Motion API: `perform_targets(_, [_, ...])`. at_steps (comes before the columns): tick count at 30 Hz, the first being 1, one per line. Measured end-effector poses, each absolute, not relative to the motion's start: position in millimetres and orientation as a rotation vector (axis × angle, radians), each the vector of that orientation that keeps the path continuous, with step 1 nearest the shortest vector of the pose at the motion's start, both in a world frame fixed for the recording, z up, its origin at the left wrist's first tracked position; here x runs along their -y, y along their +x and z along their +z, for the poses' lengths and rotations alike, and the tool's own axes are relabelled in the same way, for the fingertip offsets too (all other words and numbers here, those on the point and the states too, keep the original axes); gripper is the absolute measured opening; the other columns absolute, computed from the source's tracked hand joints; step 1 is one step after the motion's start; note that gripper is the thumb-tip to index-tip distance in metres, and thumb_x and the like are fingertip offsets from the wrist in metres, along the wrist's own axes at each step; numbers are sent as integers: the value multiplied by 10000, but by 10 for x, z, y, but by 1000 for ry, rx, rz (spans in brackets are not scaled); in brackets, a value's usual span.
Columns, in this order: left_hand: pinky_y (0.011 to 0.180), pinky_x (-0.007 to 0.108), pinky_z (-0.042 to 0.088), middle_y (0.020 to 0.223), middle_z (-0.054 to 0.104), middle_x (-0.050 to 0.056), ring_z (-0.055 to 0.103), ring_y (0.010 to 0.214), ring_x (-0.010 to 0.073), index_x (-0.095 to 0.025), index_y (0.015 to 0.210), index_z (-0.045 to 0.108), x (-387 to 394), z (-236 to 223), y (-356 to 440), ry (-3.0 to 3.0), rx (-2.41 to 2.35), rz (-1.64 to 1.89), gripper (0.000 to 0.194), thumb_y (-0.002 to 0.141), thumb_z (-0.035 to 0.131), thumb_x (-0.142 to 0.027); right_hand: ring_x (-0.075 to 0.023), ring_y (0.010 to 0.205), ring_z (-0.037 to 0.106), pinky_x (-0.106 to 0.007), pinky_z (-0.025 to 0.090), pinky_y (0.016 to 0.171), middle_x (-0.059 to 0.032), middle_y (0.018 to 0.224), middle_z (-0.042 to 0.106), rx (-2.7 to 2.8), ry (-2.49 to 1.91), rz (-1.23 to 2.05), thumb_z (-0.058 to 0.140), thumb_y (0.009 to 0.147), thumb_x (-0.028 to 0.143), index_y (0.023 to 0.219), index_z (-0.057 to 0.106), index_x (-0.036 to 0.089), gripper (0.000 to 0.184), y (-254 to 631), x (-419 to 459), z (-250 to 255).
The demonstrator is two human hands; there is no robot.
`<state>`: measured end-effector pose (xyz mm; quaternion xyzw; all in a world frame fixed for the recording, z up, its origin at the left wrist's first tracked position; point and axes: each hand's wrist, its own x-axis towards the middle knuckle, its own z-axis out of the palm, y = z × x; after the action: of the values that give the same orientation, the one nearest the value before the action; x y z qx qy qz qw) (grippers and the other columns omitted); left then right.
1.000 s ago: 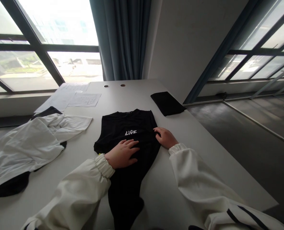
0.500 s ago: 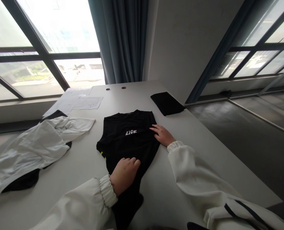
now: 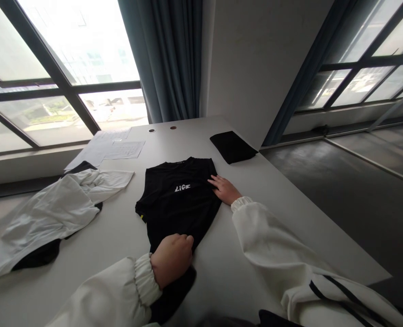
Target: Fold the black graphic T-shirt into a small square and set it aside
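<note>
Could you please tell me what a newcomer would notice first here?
Probably the black garment with white lettering mid-table, the left hand over its near part and the right hand at its right edge. The rumpled white garment on the left would likely come next.

The person is wearing a cream-coloured jacket [image 3: 297, 268]. Its loose left sleeve [image 3: 102, 290] is creasing softly at lower left of the frame, its right sleeve [image 3: 267, 234] at lower right. An elasticated left cuff [image 3: 147, 278] and matching right cuff [image 3: 241, 203] are puckering into small gathers. Two dark stripes [image 3: 344, 291] are running diagonally near the lower right corner.
</note>
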<state>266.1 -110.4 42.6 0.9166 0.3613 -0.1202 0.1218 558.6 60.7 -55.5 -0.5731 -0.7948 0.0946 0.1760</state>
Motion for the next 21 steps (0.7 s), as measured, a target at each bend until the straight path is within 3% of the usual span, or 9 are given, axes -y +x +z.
perform_targets(2, [817, 333, 562, 949, 756, 87, 733, 904, 230, -206, 950, 680, 1059, 548, 2631, 2596, -854, -332, 90, 953, 590, -214, -312, 1546, 407, -527, 329, 1281, -112, 1647, 483, 2250, -1622, 251, 552, 994, 221, 1518, 603, 198, 527, 5582, -612, -562])
perform_targets(5, [697, 254, 526, 866, 771, -2, 724, 785, 166, -243, 935, 669, 985, 712, 2618, 2362, -550, -432, 69, 964, 616, -276, -309, 1526, 435, -530, 346, 1268, -99, 1624, 516, 2239, -1600, 247, 553, 1011, 252, 1481, 640, 222, 479, 5582, -617, -571])
perform_targets(9, [708, 293, 535, 798, 756, 35, 728, 765, 203, -231, 851, 695, 604, 702, 2749, 2496, -720, -370, 298, 1017, 563, -439, -301, 1476, 491, -523, 370, 1253, -110, 1559, 586, 2180, -1529, 250, 578, 991, 236, 1389, 714, 219, 421, 5589, -622, -570])
perform_targets(13, [907, 393, 545, 1148, 729, 165, 705, 1074, 290, -169, 1163, 707, -199, 459, 3033, 2777, -1341, 23, 252, 1004, 529, -251, -279, 1320, 604, -500, 444, 1191, -106, 1378, 703, 2073, -1436, 235, 588, 950, 185, 1253, 790, 239, 367, 5594, -583, -514])
perform_targets(16, [947, 433, 531, 1433, 600, 157, 635, 1217, 320, -231, 1450, 575, -771, 241, 3240, 2744, -1472, 202, 513, 941, 584, -172, -263, 1182, 663, -470, 501, 1120, -85, 1224, 755, 2058, -1399, 252, 591, 919, 140, 1173, 817, 252, 358, 5614, -508, -447])
perform_targets(21, [882, 379, 524, 1245, 672, 120, 686, 1056, 264, -249, 1266, 692, -1211, -53, 3343, 2582, -1505, 351, 392, 948, 507, -114, -245, 1099, 688, -422, 537, 1045, -70, 1136, 770, 2018, -1393, 283, 594, 882, 76, 1103, 830, 248, 367, 5694, -402, -394])
